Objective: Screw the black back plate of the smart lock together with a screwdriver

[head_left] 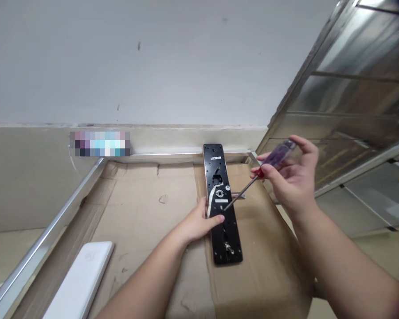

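A long black door lock panel [224,228] lies back side up, with screw holes, small white labels and a white cable [212,200] along its left edge. A handle [238,195] sticks out from under its right side. My left hand [201,220] grips the panel's left edge, thumb on top and fingers curled beneath. In my right hand [292,177] is a screwdriver [277,156] with a clear purple handle and red collar. Its shaft slants down left, and the tip is at the panel's surface near my left thumb; whether it touches, I cannot tell.
Brown cardboard [146,199] covers the metal-framed table [49,232]. At the lower left lies a white elongated box [81,279]. Behind the table stands a wall [136,79]; shiny metal panels [359,84] rise at the right. A blurred-out patch [101,144] is at the back left.
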The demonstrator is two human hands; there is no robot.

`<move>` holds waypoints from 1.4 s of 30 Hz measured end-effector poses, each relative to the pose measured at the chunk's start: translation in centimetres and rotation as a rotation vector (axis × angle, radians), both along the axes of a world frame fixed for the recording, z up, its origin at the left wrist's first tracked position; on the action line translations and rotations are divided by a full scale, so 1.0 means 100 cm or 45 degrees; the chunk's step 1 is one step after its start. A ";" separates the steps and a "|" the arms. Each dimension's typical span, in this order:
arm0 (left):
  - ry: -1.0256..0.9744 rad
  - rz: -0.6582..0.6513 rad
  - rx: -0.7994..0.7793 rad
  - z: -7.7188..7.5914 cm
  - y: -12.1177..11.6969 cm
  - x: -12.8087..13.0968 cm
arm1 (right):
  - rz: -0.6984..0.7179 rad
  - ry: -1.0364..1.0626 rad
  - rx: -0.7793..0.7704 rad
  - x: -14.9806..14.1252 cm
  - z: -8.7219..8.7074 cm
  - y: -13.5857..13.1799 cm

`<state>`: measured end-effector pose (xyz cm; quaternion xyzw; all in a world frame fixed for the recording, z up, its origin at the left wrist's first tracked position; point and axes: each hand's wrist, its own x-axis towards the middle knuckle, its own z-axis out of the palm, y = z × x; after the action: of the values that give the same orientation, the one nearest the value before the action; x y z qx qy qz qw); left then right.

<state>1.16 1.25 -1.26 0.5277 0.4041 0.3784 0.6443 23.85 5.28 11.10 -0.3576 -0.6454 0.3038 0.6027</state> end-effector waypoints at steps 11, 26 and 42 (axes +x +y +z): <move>0.233 -0.095 -0.079 0.016 -0.007 -0.003 | 0.010 -0.225 0.732 -0.024 -0.008 -0.036; 0.398 0.184 0.228 0.013 -0.001 -0.002 | 0.020 -0.264 0.925 -0.023 -0.004 -0.032; 0.229 0.063 0.139 0.017 0.000 -0.006 | 0.039 -0.278 0.961 -0.017 -0.008 -0.026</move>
<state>0.56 1.22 0.41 0.5835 0.4521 0.3667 0.5662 22.15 2.64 10.27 -0.1312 -0.7774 0.0144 0.6150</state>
